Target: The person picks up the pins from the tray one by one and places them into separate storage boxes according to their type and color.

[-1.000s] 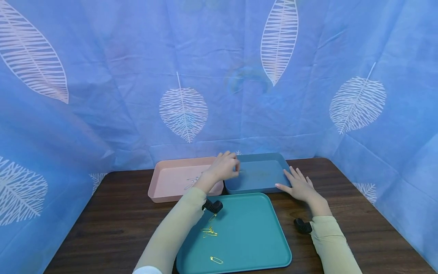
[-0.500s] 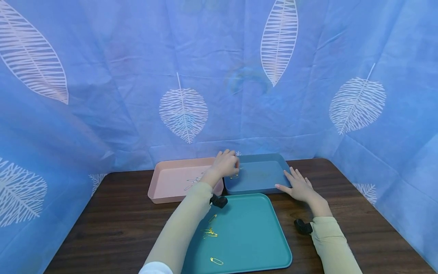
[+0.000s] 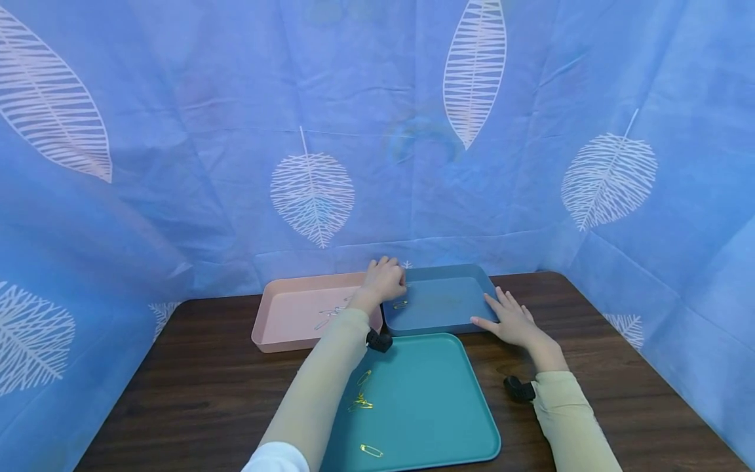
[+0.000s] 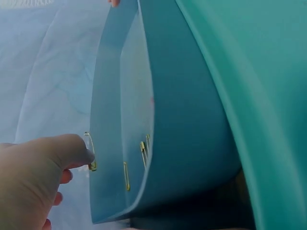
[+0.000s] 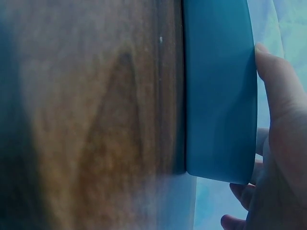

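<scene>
My left hand hovers over the rear left corner of the blue tray, beside the pink tray. Its fingers are loosely curled and pinch nothing that I can see. A gold safety pin lies right at its fingertip, and more gold pins lie on the blue tray's floor; they show as a small glint from the head. My right hand rests flat with straight fingers on the blue tray's front right corner.
A teal tray sits nearest me with three gold safety pins on its left side. Silver pins lie in the pink tray. The trays sit on a dark wooden table, with blue leaf-print cloth walling three sides.
My left hand has drawn back leftward from over the blue tray. The gold pin it held out a second ago now lies in that tray. My right hand has stayed put.
</scene>
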Available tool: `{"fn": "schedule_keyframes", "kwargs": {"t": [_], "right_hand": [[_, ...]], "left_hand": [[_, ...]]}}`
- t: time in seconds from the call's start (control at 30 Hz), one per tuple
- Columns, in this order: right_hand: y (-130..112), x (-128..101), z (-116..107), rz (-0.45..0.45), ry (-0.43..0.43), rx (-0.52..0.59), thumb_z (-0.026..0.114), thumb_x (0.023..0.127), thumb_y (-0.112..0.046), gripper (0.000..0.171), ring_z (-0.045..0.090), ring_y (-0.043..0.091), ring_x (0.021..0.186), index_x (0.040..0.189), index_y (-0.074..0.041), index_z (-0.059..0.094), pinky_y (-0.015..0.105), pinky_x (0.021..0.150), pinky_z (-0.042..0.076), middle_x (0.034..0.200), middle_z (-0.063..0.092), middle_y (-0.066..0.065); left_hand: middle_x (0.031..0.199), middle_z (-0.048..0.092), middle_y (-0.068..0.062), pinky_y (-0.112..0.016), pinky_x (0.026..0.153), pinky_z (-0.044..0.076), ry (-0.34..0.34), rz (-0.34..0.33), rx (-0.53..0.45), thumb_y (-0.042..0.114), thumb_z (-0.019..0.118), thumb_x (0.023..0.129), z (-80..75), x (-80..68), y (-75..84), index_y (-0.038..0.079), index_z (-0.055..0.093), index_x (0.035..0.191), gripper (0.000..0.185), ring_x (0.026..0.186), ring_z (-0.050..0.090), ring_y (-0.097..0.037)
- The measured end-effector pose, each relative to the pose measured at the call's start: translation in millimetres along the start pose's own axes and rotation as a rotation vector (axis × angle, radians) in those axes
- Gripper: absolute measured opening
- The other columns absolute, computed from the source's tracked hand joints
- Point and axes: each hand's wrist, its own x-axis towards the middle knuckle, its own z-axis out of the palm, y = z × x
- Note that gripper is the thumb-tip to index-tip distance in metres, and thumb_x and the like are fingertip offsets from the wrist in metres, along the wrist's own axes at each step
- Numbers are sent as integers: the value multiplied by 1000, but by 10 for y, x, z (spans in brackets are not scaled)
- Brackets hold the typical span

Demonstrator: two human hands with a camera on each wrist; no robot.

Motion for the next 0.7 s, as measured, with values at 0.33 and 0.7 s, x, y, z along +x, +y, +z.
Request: {"fn": "schedule_keyframes", "kwargs": {"t": [0.33, 0.7], "right_hand": [[-10, -8, -5, -4, -3, 0, 55, 92, -56, 86, 6, 53, 145, 151, 1, 28, 74, 110, 7, 158, 9, 34], [-1, -1, -11, 1, -5, -12, 55, 92, -57, 86, 8, 53, 145, 151, 0, 29, 74, 109, 8, 158, 9, 33]], "left_hand": [[100, 54, 3, -36, 82, 33, -1, -51, 7, 30, 62, 95, 59, 56, 39, 25, 66, 80, 17, 91, 41, -19], [101, 56, 2, -35, 79, 33, 35, -66, 44, 27, 53, 100, 62, 62, 36, 24, 68, 82, 23, 89, 42, -19]]}}
